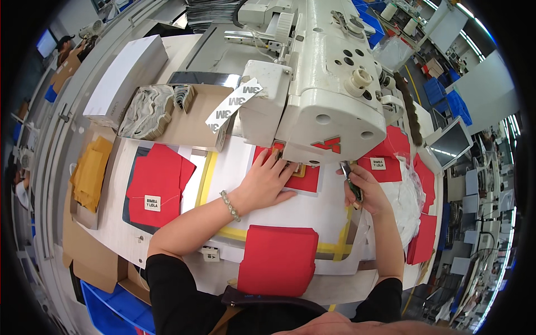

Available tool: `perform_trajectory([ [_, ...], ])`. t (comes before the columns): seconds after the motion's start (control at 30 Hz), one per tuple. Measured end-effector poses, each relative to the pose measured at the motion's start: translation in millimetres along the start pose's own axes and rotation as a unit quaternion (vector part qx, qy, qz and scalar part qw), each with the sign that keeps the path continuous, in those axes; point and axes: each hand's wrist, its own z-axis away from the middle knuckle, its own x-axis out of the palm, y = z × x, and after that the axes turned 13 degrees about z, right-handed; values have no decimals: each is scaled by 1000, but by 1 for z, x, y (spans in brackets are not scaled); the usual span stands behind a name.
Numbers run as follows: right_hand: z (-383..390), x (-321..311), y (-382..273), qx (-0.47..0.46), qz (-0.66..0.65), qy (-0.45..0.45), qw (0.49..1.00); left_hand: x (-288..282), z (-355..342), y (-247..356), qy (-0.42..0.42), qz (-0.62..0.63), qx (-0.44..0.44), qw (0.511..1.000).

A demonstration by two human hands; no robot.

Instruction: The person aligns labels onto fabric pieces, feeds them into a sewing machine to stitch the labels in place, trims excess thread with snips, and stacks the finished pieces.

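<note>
- Head view: the left grip lies spread and released, palm down, partly over the red piece beneath the sewing machine.
- The right grip grasps a dark-handled metal tool, right of that piece.
- A red stack lies on the surface, nearer the person's body.

The machine head blocks passage beyond the left hand. Free room lies over the white sheet between left hand and right hand; the red stack bounds its near side.
</note>
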Motion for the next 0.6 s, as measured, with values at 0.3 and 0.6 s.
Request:
perform_trajectory([
  [0.3, -29, 35, -19, -158, 535, 171, 812, 0, 1, 0, 14, 6, 3, 1000],
  [0.6, -52, 43, -19, -277, 581, 225, 731, -1, 0, 0, 5, -4, 4, 1000],
])
